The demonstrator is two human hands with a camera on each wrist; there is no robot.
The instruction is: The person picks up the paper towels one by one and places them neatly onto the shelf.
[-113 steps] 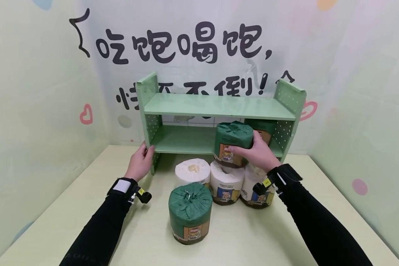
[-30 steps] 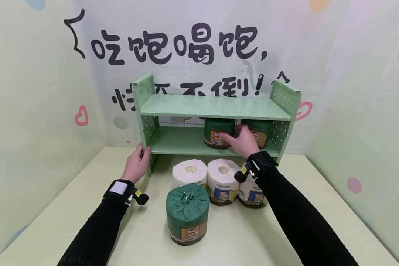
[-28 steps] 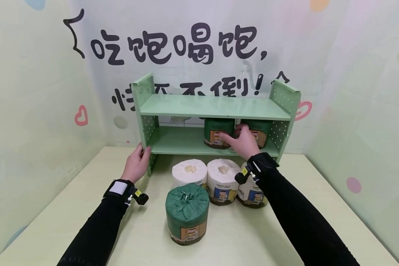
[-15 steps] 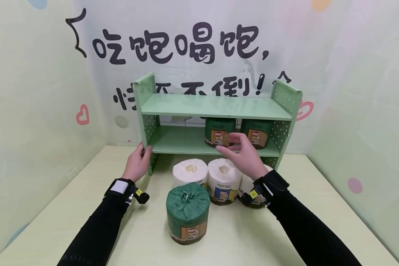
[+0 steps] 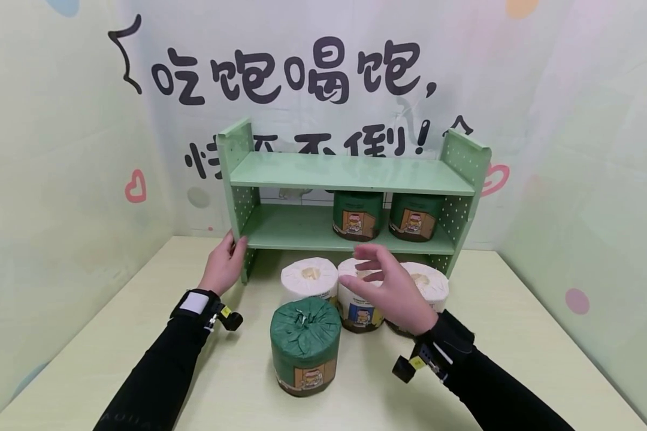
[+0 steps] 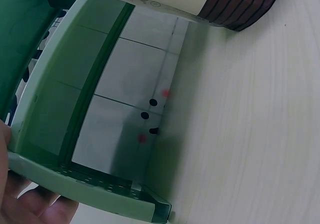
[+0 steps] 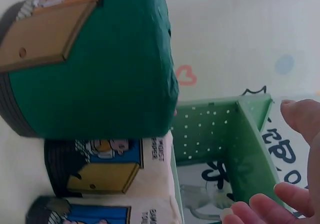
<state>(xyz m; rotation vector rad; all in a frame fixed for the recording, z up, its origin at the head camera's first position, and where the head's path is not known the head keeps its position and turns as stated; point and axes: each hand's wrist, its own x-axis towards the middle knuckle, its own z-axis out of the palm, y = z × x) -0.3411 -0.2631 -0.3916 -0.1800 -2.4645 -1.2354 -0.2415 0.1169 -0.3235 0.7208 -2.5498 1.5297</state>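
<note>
My left hand [image 5: 223, 265] grips the left side panel of a light green two-tier shelf [image 5: 350, 170]; in the left wrist view its fingers [image 6: 37, 204] curl round the panel's edge. My right hand [image 5: 390, 290] holds nothing, its fingers loosely bent and thumb apart, in front of the shelf. It overlaps the middle white toilet roll [image 5: 358, 311] in the head view. Two green-wrapped toilet rolls, one nearer the middle [image 5: 357, 216] and one at the right [image 5: 414, 216], stand upright on the lower tier. A third green-wrapped roll [image 5: 306, 347] stands on the table nearest me.
Below the shelf's front, a left white roll [image 5: 307, 280] and a right white roll [image 5: 430, 284] flank the middle one. The pale wooden table [image 5: 140, 323] is enclosed by printed fabric walls [image 5: 582, 179], with black lettering on the back one.
My right hand set a green roll on the lower tier beside the other, let go of it, and drew back toward me. My left hand stayed on the shelf's side.
</note>
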